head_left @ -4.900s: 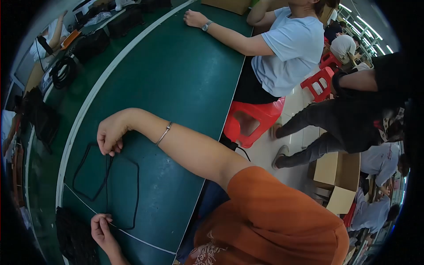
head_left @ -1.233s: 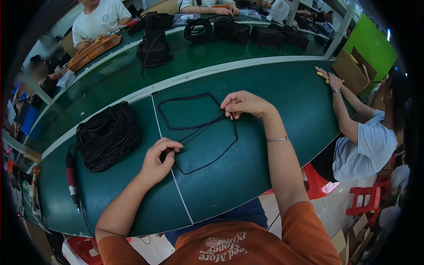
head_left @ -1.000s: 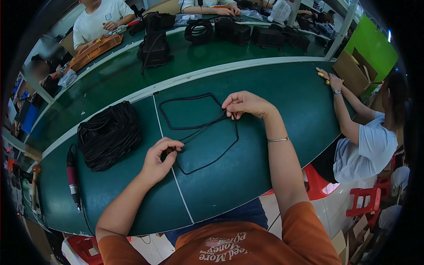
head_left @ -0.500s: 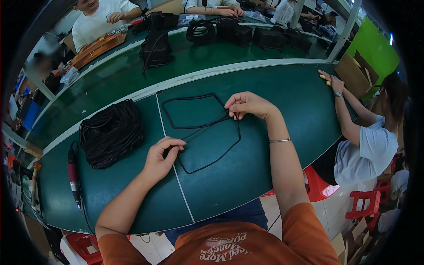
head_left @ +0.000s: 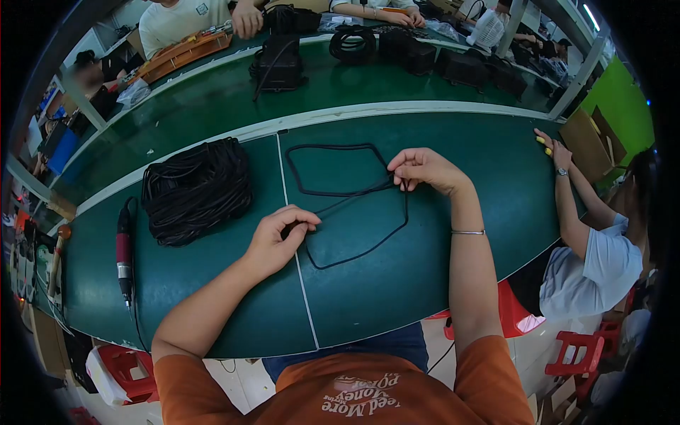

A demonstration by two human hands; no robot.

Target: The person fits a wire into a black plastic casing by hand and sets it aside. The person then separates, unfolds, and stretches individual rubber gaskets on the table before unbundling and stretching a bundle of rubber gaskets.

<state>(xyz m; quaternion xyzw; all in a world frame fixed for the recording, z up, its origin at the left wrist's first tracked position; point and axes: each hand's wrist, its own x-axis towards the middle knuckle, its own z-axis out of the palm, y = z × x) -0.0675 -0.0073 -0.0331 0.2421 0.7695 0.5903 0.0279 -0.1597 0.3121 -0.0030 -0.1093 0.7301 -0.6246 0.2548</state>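
Note:
A thin black cord (head_left: 329, 146) lies on the green table in two angular loops, one beyond the other. My right hand (head_left: 428, 171) pinches it at the right, where several strands cross. On the near side, my left hand (head_left: 280, 241) has thumb and forefinger closed on the same cord, close to the white line on the table. Part of the cord is hidden behind the fingers of both hands. Left of the loops sits a large bundle of black cord (head_left: 198, 193), touched by neither hand.
A red and black electric screwdriver (head_left: 124, 249) with a cable lies at the left. Beyond the white rail (head_left: 354, 111), black cases (head_left: 278, 64) and a coiled cable (head_left: 352, 44) stand on another bench. Co-workers sit opposite; another person's hands (head_left: 562, 154) rest at the right.
The whole view has shifted, so the table's contents appear farther right and slightly higher. Both hands keep their grip on the cord, and its loops look nearly the same.

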